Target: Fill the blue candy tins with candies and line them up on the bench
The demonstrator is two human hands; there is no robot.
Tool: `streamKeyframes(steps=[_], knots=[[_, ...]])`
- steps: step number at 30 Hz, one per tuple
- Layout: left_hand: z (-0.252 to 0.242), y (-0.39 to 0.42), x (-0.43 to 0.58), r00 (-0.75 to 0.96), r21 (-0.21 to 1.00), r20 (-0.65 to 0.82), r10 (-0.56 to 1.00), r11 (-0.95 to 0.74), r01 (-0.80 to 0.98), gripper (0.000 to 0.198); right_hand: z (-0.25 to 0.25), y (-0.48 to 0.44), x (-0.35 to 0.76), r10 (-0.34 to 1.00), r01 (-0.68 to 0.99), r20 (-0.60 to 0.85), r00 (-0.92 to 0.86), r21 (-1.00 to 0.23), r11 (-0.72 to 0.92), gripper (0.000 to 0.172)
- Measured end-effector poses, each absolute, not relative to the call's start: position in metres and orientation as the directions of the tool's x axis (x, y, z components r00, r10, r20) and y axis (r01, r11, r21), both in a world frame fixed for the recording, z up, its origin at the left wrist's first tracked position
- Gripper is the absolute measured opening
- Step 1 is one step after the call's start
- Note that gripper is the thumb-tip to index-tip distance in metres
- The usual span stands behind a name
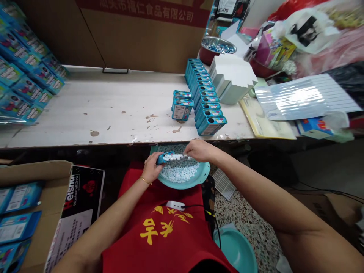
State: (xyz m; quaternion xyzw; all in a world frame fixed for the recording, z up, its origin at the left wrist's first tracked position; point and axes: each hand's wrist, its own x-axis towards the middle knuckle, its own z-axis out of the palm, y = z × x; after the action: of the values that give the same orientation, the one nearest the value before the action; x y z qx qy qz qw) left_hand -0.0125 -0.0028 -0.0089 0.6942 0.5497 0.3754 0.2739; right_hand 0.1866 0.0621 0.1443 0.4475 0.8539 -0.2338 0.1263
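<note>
Far left, a stack of blue packs (pixel 25 72) crowds the counter's (pixel 127 106) left end; below, one carton (pixel 54 178) shows at least three boxes (pixel 17 227). Here's the left hand (pixel 151 167), wrapped round one small blue box (pixel 160 159), tilted, mouth to the right, off the counter's front edge and over one turquoise basin (pixel 205 172) of white pellets (pixel 180 173)! Two upright boxes (pixel 182 110) stand near that edge. The right hand (pixel 199 149) pinches a slim tool (pixel 185 155), mostly hidden by pellets lined up to the mouth. Next, a row of blue boxes (pixel 211 127), over ten, dark round openings on top; toward the back, one red bowl (pixel 206 57) of shiny blue pieces (pixel 220 47), then one white pile (pixel 231 72).
</note>
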Motion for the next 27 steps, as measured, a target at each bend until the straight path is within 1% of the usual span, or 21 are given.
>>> streamKeyframes(steps=[3,5,7,9,11,12,13,15,16,17,18,20,23,27], knots=[[-0.010,-0.002,-0.011,0.121,0.798,0.228,0.966,-0.257,0.545,0.038,0.154,0.059,0.181,0.700,0.819,-0.435,-0.567,-0.200,0.538,0.028],[-0.011,-0.003,-0.013,0.097,0.819,0.224,0.970,-0.241,0.522,0.037,0.162,0.054,0.187,0.698,0.807,-0.417,-0.581,-0.184,0.561,0.027],[-0.013,-0.007,-0.017,0.054,0.850,0.206,0.977,-0.206,0.485,0.036,0.164,0.048,0.203,0.710,0.805,-0.383,-0.591,-0.222,0.550,0.027],[-0.014,-0.011,-0.025,0.008,0.879,0.182,0.983,-0.167,0.446,0.036,0.152,0.043,0.225,0.731,0.816,-0.365,-0.577,-0.304,0.492,0.027],[-0.014,-0.016,-0.032,-0.033,0.903,0.157,0.987,-0.130,0.409,0.037,0.121,0.041,0.243,0.758,0.838,-0.378,-0.531,-0.364,0.406,0.027],[-0.013,-0.018,-0.036,-0.051,0.913,0.147,0.988,-0.115,0.391,0.037,0.100,0.041,0.248,0.775,0.858,-0.392,-0.496,-0.358,0.369,0.027],[-0.012,-0.020,-0.039,-0.067,0.921,0.138,0.988,-0.103,0.376,0.037,0.077,0.042,0.249,0.797,0.881,-0.396,-0.457,-0.328,0.342,0.027],[-0.010,-0.023,-0.044,-0.090,0.930,0.124,0.988,-0.084,0.358,0.038,0.031,0.040,0.241,0.841,0.935,-0.409,-0.354,-0.193,0.299,0.029],[-0.010,-0.024,-0.045,-0.098,0.931,0.120,0.988,-0.077,0.357,0.038,0.012,0.038,0.233,0.849,0.946,-0.418,-0.325,-0.153,0.287,0.031],[-0.009,-0.025,-0.046,-0.107,0.929,0.115,0.988,-0.069,0.362,0.038,-0.005,0.034,0.224,0.848,0.951,-0.430,-0.310,-0.125,0.284,0.032],[-0.009,-0.026,-0.047,-0.116,0.927,0.110,0.987,-0.059,0.371,0.039,-0.019,0.029,0.214,0.839,0.948,-0.443,-0.317,-0.124,0.293,0.033],[-0.009,-0.027,-0.048,-0.129,0.920,0.100,0.987,-0.042,0.389,0.040,-0.036,0.019,0.199,0.810,0.931,-0.459,-0.364,-0.163,0.326,0.033],[-0.011,-0.027,-0.047,-0.138,0.918,0.101,0.985,-0.039,0.395,0.040,-0.047,0.008,0.193,0.772,0.907,-0.477,-0.420,-0.232,0.350,0.034],[-0.012,-0.025,-0.044,-0.138,0.921,0.095,0.986,-0.035,0.388,0.041,-0.051,0.011,0.204,0.731,0.895,-0.525,-0.436,-0.334,0.294,0.038]])
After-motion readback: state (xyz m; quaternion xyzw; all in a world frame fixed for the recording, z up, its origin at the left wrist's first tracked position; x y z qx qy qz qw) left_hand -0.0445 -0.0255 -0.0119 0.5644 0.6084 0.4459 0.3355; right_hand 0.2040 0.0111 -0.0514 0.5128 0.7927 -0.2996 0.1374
